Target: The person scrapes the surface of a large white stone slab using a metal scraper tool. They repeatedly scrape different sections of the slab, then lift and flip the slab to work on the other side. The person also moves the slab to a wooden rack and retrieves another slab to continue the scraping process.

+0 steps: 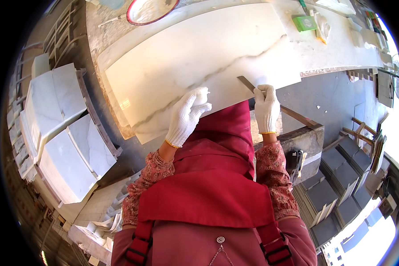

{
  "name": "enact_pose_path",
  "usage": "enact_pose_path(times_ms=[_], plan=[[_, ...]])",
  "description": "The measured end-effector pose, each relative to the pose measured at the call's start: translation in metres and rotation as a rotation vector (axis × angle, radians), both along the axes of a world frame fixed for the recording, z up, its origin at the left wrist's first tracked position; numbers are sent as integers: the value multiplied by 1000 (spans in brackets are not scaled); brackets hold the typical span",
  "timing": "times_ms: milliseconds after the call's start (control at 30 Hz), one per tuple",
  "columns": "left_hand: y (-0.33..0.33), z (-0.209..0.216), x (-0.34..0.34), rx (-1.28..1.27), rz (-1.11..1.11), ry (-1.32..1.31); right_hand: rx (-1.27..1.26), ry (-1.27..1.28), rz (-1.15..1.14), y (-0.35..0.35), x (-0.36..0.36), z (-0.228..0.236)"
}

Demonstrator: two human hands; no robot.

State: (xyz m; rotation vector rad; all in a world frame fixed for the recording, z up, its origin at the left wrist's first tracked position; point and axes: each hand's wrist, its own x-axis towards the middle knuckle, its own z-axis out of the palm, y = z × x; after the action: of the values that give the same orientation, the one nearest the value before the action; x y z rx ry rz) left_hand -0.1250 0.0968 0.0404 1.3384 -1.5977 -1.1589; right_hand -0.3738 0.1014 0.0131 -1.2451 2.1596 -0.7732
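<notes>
A large white marble-look slab (159, 57) with a grey diagonal vein lies on the workbench in front of me. My right hand (267, 108), in a white knitted glove, grips a narrow flat metal scraper blade (245, 83). The blade points up and left over the slab's near edge, and the glove hides its other end. Also gloved in white, my left hand (187, 116) is at the near edge, left of the blade. Its thumb and fingers are apart, and nothing shows between them.
A red-rimmed basin (129, 17) stands at the bench's far side. To the far right lie a green block-shaped item (305, 23) and a spare glove (322, 29). Stacked white slabs (60, 95) are on the left; dark tile stacks (337, 177) are on the right.
</notes>
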Motion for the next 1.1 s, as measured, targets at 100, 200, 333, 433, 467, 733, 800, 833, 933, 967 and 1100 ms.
enact_pose_path(times_ms=[100,200,333,433,467,733,800,833,933,967,1100], plan=[[-15,-7,-12,-253,58,-224,165,192,17,-14,4,0],[-27,-8,-21,-335,21,-372,242,257,7,-26,11,6],[-37,-12,-39,-442,-9,-484,211,253,-10,-37,13,-1],[-39,-16,-47,-474,-12,-549,51,59,-48,-34,8,-1],[-40,-16,-51,-465,-23,-580,-23,-32,-62,-31,3,-2],[-45,-15,-68,-428,-107,-775,-143,-597,-369,31,-39,-9],[-46,-21,-69,-442,-112,-805,-131,-655,-445,46,-43,-9],[-46,-22,-70,-450,-116,-818,-137,-652,-457,51,-44,-9],[-45,-22,-73,-479,-115,-831,-149,-651,-481,61,-45,-11],[-45,-21,-74,-484,-114,-831,-147,-655,-485,62,-45,-12],[-47,-19,-76,-509,-101,-841,-118,-715,-477,62,-40,-8]])
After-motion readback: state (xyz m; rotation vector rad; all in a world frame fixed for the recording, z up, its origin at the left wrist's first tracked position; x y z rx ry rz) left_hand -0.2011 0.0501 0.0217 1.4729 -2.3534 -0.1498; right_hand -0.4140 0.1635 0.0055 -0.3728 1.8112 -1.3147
